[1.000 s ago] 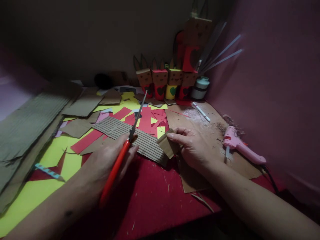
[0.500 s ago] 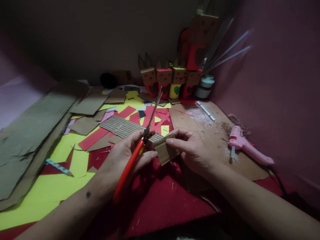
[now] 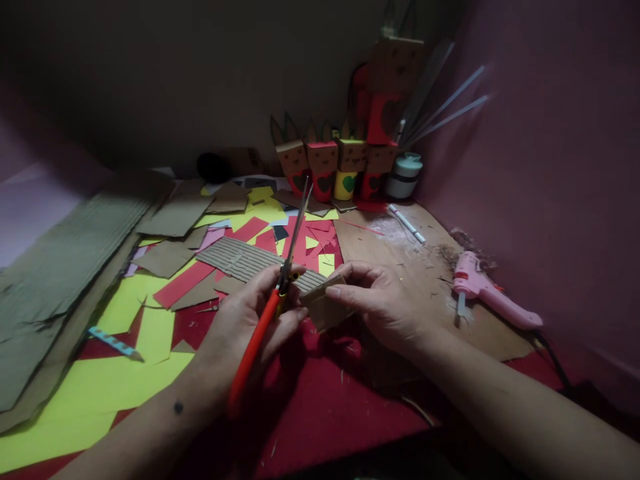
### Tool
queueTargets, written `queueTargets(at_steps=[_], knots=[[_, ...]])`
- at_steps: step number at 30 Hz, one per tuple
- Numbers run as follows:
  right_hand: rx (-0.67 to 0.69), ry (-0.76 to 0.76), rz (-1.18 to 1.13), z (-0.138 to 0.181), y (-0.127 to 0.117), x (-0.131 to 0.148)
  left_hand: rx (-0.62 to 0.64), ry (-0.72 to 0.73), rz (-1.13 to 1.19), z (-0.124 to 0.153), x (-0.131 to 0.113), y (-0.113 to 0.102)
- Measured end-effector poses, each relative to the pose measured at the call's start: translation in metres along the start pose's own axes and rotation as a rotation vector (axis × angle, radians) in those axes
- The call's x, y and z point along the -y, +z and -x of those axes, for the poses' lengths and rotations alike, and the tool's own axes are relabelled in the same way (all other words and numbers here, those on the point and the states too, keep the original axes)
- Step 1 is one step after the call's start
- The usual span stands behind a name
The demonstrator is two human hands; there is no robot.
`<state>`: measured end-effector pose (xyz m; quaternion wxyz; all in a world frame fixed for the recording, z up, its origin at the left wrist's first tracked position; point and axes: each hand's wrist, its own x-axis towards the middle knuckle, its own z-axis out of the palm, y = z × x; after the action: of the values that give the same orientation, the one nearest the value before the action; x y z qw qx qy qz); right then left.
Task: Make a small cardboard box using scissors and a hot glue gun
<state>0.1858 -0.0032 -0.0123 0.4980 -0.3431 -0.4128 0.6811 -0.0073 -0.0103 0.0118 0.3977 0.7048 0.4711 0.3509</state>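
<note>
My left hand (image 3: 233, 327) is closed around scissors (image 3: 254, 350) with red handles. Their blades point up and away, with the tips slightly apart. Between the thumb and fingers of my right hand (image 3: 387, 303) is a small folded-looking piece of brown cardboard (image 3: 326, 310), just right of the scissors. My left fingertips are close to its left edge; whether they touch it I cannot tell. Behind both hands lies a strip of corrugated cardboard (image 3: 240, 257), partly hidden by them.
A pink glue gun (image 3: 493, 297) lies at right on a cardboard sheet (image 3: 420, 280). Large cardboard (image 3: 75, 253), a pencil (image 3: 116, 343) and coloured paper scraps (image 3: 155, 327) cover the left. Several box-headed paper figures (image 3: 321, 167) and a light-blue container (image 3: 405, 177) stand behind.
The whole view has shifted slightly. The scissors' tips now show a small gap, and the cardboard piece has tilted a little in my right hand. Both hands keep their holds.
</note>
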Motion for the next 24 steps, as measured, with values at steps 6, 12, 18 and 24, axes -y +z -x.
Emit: queueTargets(at_steps=[6, 12, 18, 24], knots=[[-0.016, 0.013, -0.008, 0.0, 0.002, 0.002, -0.029, -0.022, 0.059, 0.003, -0.007, 0.001], [-0.148, -0.03, -0.077, -0.009, 0.001, -0.003, 0.062, -0.105, 0.103, 0.0, -0.01, -0.001], [-0.127, -0.004, -0.063, -0.007, 0.001, -0.002, 0.0, -0.118, 0.103, -0.001, -0.01, -0.005], [0.08, 0.194, 0.054, 0.0, 0.001, -0.001, -0.065, -0.177, 0.306, -0.003, -0.003, -0.008]])
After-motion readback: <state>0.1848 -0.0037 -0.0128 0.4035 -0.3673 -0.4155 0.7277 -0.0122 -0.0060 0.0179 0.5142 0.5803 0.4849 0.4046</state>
